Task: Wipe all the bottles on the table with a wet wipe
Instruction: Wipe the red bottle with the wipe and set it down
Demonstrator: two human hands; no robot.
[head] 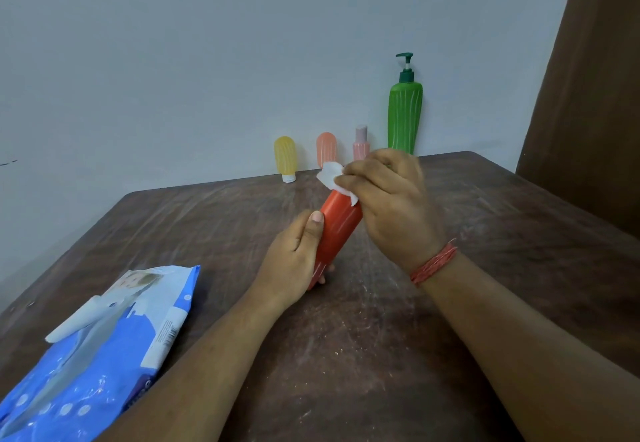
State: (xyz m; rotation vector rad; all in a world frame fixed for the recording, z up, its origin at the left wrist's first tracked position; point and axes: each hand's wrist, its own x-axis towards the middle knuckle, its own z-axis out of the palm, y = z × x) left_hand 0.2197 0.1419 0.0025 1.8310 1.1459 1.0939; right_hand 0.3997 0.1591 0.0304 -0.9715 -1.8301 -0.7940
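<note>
Wipes pack (pixel 93 355) nearest; red bottle (pixel 337 233) in both hands.

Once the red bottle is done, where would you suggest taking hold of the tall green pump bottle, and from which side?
Probably round the green pump bottle's body at mid-height, coming from the front. It stands upright against the wall, so the back is closed off; the pink bottle stands just to its left. The pump head looks too narrow for a firm hold.
</note>
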